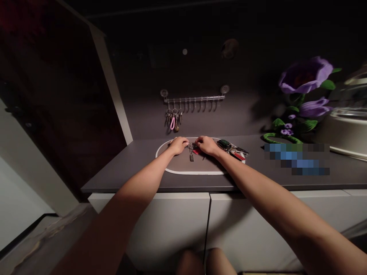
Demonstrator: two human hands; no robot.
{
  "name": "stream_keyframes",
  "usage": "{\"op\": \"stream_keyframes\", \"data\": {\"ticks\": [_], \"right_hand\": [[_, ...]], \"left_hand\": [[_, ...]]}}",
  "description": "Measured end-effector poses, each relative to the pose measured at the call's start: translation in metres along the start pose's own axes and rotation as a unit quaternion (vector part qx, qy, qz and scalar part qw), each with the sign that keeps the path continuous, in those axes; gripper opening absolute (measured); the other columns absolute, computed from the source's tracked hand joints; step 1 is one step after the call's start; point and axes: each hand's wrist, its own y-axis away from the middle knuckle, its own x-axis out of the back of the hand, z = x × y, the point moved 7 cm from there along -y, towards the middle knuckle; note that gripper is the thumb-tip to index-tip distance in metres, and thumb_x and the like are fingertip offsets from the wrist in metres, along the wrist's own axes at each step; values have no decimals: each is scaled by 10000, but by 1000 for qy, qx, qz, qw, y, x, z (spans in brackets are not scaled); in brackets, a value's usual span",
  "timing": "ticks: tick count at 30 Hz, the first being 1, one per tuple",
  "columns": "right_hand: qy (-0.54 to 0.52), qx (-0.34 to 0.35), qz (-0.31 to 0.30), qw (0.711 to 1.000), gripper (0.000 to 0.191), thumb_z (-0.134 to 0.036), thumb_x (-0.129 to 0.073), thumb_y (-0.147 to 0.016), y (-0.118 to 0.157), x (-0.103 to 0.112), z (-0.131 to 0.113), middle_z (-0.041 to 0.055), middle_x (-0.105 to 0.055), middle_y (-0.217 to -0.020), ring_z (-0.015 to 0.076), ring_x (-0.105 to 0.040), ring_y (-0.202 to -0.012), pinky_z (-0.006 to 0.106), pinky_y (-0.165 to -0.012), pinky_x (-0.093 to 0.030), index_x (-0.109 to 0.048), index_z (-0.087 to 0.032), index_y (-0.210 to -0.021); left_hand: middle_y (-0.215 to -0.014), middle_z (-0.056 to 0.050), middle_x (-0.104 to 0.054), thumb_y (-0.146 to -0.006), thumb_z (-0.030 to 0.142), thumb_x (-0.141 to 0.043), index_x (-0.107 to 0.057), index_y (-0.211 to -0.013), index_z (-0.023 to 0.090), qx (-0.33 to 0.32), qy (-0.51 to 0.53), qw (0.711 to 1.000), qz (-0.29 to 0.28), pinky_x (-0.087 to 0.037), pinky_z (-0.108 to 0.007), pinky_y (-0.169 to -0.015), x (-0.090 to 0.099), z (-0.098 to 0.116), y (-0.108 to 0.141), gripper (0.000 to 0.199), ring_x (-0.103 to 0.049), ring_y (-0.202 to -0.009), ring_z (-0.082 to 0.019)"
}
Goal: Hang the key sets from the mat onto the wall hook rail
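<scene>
Over an oval mat (183, 172) with a white rim, my left hand (178, 145) is closed, its fingertips pinched at a small bunch of keys (190, 146). A dark tag (192, 157) hangs down from that bunch. Just to the right, my right hand (207, 145) is curled with the fingers together; what it grips, if anything, is hidden. A red tag (196, 151) shows beneath its fingertips. Beyond the right wrist lies a pile with more keys (242, 150), a dark green item (224, 144) and a red piece (237, 156).
A clear hook rail (195, 99) on the dark wall carries several key rings, one with a pink loop (172, 123), at its left end. Purple flowers (306, 76) and a cream container (349, 131) stand right on the grey counter (114, 168). White cabinet doors (172, 229) are below.
</scene>
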Motion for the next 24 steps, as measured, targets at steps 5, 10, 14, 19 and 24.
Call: {"op": "stream_keyframes", "data": {"ticks": [5,10,14,19,24], "right_hand": [[2,17,-6,1000,262,-134,-456,-780,-6,1,10,74,-674,-923,153,-598,-824,201,-720,-390,-657,-153,-947],[55,62,-13,996,305,-98,-432,-794,-11,-1,16,86,-663,-960,163,-590,-884,207,-767,-380,-655,-163,-992],[91,75,5,993,262,-113,-505,-761,-13,0,16,109,-641,-974,166,-579,-883,201,-766,-379,-672,-153,-959],[72,59,19,995,180,-150,-553,-742,-13,5,17,93,-659,-899,150,-577,-824,192,-718,-379,-684,-143,-867],[-19,58,50,997,141,-155,-544,-747,-12,12,16,58,-672,-831,122,-572,-745,191,-681,-375,-658,-145,-830]], "left_hand": [[-974,-75,-654,-785,234,-496,-678,-864,226,4,-11,1000,-3,-385,-338,-852,0,0,2,199,-556,-952,-221],[-962,-73,-648,-786,236,-499,-676,-860,233,4,-16,1000,7,-377,-343,-860,0,-1,2,192,-546,-958,-221],[-1008,-80,-640,-803,240,-471,-666,-907,226,7,-33,999,-4,-369,-357,-868,-2,0,2,221,-532,-991,-228],[-1076,-66,-625,-821,265,-445,-650,-966,228,19,-52,998,-24,-364,-356,-881,-1,2,4,254,-516,-1034,-222],[-1105,-54,-617,-828,269,-439,-637,-1008,228,26,-64,997,-34,-365,-331,-890,2,6,7,271,-513,-1039,-203]]}}
